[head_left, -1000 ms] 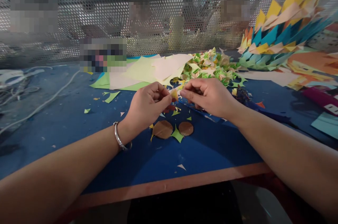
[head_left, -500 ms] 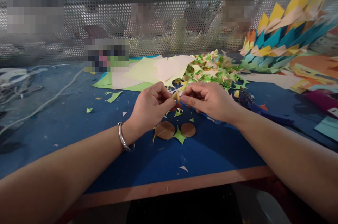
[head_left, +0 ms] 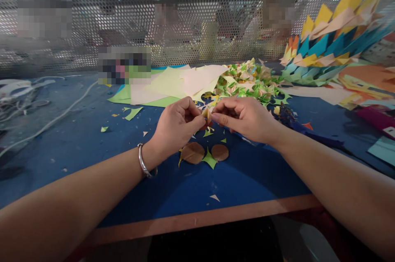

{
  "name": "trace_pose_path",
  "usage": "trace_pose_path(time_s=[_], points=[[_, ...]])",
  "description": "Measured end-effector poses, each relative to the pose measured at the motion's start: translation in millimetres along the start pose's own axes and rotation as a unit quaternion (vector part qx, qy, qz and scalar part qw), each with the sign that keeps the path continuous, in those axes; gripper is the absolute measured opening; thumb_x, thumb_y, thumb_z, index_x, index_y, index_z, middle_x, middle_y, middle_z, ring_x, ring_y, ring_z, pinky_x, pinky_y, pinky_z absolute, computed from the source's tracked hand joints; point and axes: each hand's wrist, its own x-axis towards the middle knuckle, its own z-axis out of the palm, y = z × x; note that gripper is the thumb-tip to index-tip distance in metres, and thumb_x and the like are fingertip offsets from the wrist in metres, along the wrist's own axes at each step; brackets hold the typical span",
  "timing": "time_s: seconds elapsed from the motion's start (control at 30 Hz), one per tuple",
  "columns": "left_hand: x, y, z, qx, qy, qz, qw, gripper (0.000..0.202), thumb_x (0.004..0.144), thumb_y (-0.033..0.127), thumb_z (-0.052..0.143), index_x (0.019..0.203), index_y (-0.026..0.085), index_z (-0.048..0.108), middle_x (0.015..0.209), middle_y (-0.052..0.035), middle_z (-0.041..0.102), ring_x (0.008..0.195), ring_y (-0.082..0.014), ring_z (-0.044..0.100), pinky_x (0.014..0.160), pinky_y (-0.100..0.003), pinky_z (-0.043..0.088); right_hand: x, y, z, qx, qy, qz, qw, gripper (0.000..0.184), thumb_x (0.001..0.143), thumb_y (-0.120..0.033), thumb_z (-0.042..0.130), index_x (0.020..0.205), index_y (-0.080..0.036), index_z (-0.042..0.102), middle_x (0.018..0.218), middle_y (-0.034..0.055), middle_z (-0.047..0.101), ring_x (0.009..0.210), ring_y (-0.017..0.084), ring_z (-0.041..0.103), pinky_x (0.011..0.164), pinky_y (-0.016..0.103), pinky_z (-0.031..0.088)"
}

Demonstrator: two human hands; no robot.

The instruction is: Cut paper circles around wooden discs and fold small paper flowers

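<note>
Between my fingertips is a small yellowish folded piece of paper (head_left: 207,114), mostly covered by the fingers. My left hand (head_left: 182,121) pinches it from the left, thumb against forefinger. From the other side my right hand (head_left: 245,120) pinches its right edge. Just below the hands, a larger brown disc (head_left: 192,153) and a smaller brown disc (head_left: 220,152) lie on the blue tabletop (head_left: 173,190). A green paper scrap (head_left: 210,159) with pointed corners sits between the two discs.
Paper sheets (head_left: 163,85) and a heap of green and cream scraps (head_left: 247,78) lie beyond my hands. Layered pointed paper shapes (head_left: 327,43) stand at the back right. A white cord (head_left: 61,120) runs along the left. A perforated metal screen (head_left: 197,47) closes the back.
The folded paper has turned slightly between my fingertips. Both hands stay in nearly the same place, still pinching it.
</note>
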Motion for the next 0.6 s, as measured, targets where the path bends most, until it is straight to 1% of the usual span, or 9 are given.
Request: trace_pose_path(time_s=[0.17,0.3,0.37,0.43,0.6], points=[[-3.6,0.6,-1.8,0.101,0.024,0.048,0.993,0.014,0.078,0.023,0.065,0.07,0.02,0.053,0.075,-0.0034,0.071,0.068,-0.0144,0.065,0.058,-0.026,0.053,-0.4,1.0,1.1,-0.004,0.007,-0.006,1.0,0.024,0.089,-0.04,0.064,0.088,-0.016,0.068,0.072,0.0014,0.063,0.062,0.011,0.053,0.057,0.025,0.041],[-5.9,2.9,-0.9,0.122,0.012,0.055,0.991,0.013,0.078,0.024,0.065,0.07,0.019,0.055,0.074,-0.0028,0.07,0.064,-0.0118,0.06,0.057,-0.024,0.049,-0.9,0.2,2.4,-0.03,0.016,-0.005,0.999,0.021,0.088,-0.036,0.064,0.089,-0.016,0.068,0.079,0.0047,0.067,0.068,0.013,0.057,0.061,0.027,0.043],[-5.5,3.7,-0.1,0.11,-0.003,0.048,0.993,0.013,0.077,0.024,0.065,0.069,0.019,0.056,0.069,-0.0012,0.066,0.061,-0.0105,0.056,0.055,-0.023,0.047,-1.1,-0.7,2.8,-0.043,0.017,-0.009,0.999,0.018,0.087,-0.034,0.064,0.089,-0.016,0.068,0.079,0.0046,0.066,0.068,0.014,0.056,0.061,0.027,0.043],[-4.2,4.3,0.1,0.077,-0.021,0.035,0.996,0.013,0.076,0.024,0.067,0.07,0.018,0.057,0.068,-0.0005,0.064,0.06,-0.0101,0.055,0.055,-0.022,0.047,-1.2,-1.2,2.8,-0.053,0.021,-0.012,0.998,0.016,0.087,-0.032,0.063,0.089,-0.016,0.067,0.076,0.0036,0.064,0.066,0.013,0.054,0.06,0.027,0.042],[-1.4,5.9,-2.3,-0.044,-0.067,-0.011,0.997,0.013,0.075,0.025,0.072,0.073,0.016,0.062,0.071,-0.0014,0.065,0.065,-0.0106,0.06,0.062,-0.023,0.051,-1.0,-0.7,2.7,-0.037,0.026,-0.016,0.999,0.013,0.086,-0.028,0.064,0.09,-0.017,0.066,0.076,0.0022,0.063,0.065,0.012,0.054,0.059,0.026,0.043]])
